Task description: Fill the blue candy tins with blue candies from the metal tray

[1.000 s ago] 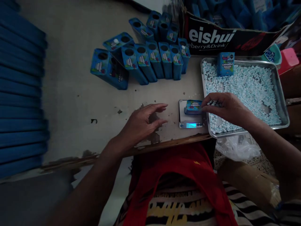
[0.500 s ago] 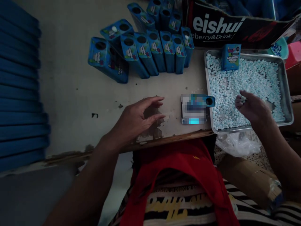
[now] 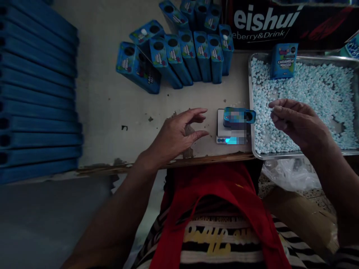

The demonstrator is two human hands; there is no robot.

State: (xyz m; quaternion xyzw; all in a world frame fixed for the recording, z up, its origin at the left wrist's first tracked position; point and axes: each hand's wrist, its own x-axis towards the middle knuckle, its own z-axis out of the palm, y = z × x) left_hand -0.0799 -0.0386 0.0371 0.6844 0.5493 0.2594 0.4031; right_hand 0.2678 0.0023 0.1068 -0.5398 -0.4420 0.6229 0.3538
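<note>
Head view: scale (image 3: 224,131) on chipped pale tabletop (image 3: 98,112), speckled floor (image 3: 315,195) below.

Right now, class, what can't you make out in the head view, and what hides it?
Head view: the reading on the display, lost in glow and blocky pixels.
Head view: how full the blue container on the scale is; its opening is dark and partly pixelated.
Head view: what, if anything, the right hand holds; its own fingers hide it.
Head view: most of the black carton's inside, cut off by the top edge.

"CARAMELO MACIZO" on blue box (image 3: 284,71); "eishui" and "eberry&Drink" on black carton (image 3: 305,35).
</note>
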